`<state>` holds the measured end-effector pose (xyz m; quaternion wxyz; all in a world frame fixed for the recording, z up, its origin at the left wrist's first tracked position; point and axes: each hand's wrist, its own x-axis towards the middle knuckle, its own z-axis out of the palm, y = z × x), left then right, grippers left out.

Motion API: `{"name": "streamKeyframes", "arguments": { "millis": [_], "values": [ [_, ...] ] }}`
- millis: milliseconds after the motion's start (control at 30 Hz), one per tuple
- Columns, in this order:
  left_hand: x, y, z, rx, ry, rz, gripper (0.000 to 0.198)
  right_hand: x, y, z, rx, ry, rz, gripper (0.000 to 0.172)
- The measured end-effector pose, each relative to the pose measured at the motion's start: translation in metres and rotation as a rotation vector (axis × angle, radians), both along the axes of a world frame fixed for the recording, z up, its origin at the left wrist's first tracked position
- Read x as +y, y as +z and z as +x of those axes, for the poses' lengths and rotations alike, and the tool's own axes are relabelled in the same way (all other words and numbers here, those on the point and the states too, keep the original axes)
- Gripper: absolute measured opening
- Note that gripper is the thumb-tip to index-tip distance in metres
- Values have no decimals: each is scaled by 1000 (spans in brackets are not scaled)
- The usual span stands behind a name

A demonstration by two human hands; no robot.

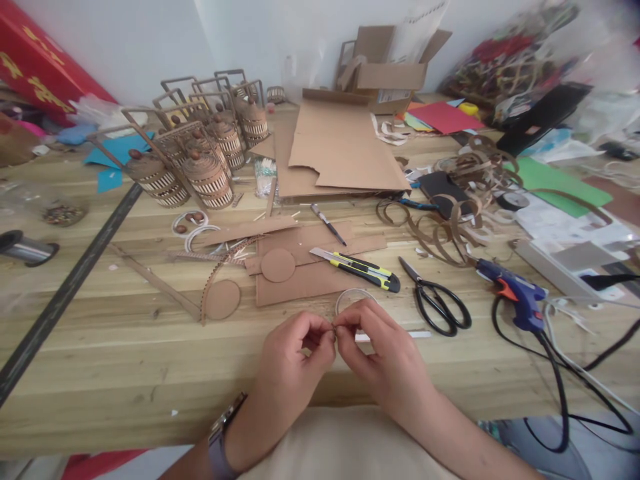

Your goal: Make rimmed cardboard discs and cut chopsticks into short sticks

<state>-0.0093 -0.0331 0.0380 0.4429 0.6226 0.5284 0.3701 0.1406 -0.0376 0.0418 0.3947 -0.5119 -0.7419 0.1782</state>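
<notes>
My left hand (301,350) and my right hand (383,350) meet at the table's front edge, thumbs and forefingers pinched together. Whatever sits between the fingertips is tiny and mostly covered, so I cannot name it. Just behind my right hand lies a pale ring (356,293), partly hidden by the fingers. A white strip (420,335) pokes out beside the same hand. Farther back rest a yellow and black utility knife (360,268), a cardboard disc (278,265) on flat cardboard strips (300,287), and a second disc (223,299). Black-handled scissors (435,300) lie to the right.
A blue glue gun (525,297) with trailing cables stands at right, near curled brown strips (455,220). Several small lidded baskets with handles (207,177) crowd the back left. Cardboard sheets (345,147) lie behind. A dark metal strip (75,287) crosses the left.
</notes>
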Motion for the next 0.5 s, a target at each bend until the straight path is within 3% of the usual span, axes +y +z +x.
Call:
{"name": "streamKeyframes", "arguments": {
  "millis": [200,500],
  "values": [
    [-3,-2,-3,2,22,19,8,-1,4,0,3,42,7,12],
    [0,-1,-1,10,23,42,8,3,-1,-1,29,-35,-43,14]
  ]
}}
